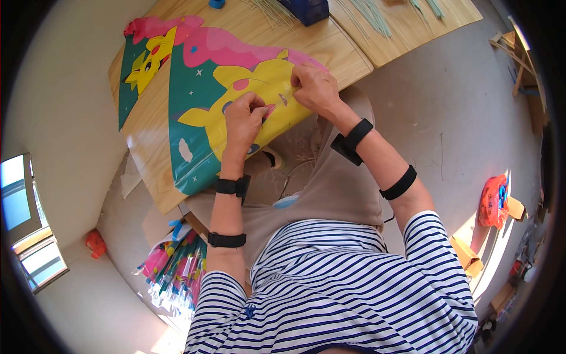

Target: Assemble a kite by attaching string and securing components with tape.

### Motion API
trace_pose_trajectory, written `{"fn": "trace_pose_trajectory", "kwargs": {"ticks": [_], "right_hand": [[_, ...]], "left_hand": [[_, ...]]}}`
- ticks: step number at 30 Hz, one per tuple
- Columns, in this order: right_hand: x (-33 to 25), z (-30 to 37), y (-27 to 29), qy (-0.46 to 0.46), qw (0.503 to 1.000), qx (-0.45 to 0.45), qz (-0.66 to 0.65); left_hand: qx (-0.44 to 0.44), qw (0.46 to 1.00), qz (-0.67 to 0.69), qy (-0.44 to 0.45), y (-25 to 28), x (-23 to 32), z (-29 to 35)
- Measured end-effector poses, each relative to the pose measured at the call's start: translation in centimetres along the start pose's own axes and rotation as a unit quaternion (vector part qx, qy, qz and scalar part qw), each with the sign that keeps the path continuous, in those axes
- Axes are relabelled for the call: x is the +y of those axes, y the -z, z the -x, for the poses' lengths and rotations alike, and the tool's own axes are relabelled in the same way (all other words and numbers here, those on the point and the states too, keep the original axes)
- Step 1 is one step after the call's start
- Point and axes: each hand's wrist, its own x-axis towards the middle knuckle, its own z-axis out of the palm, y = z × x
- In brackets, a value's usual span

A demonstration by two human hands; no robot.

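Observation:
A large, glossy printed sheet (200, 124), kite-like in shape, drapes over the table's near edge toward my lap. It shows a yellow cartoon figure on green, with a wavy pink border. My left hand (243, 121) is closed in a pinch at the yellow part, where a small reddish patch shows by the fingertips. To its right, my right hand (315, 89) has its fingers curled together over the sheet near the pink border. What those fingers hold is hidden. Between the hands, a small dark mark (283, 99) shows on the yellow.
A second, similar sheet (144, 68) lies on the wooden table (150, 153) at the far left. Thin pale rods (368, 17) and a dark blue box (306, 10) are at the back. Packed colourful sheets (177, 268) stand low left; a red bag (494, 200) sits at right.

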Motion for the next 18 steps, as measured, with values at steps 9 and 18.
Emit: {"fn": "trace_pose_trajectory", "kwargs": {"ticks": [9, 18], "right_hand": [[-0.2, 0.0, 0.3, -0.016, 1.000, -0.023, 0.008], [0.1, 0.0, -0.1, -0.003, 1.000, -0.004, 0.003]], "left_hand": [[0.013, 0.999, -0.029, -0.021, -1.5, -0.3, -0.6], [0.038, 0.997, -0.062, -0.032, -2.6, 0.2, -1.2]]}}
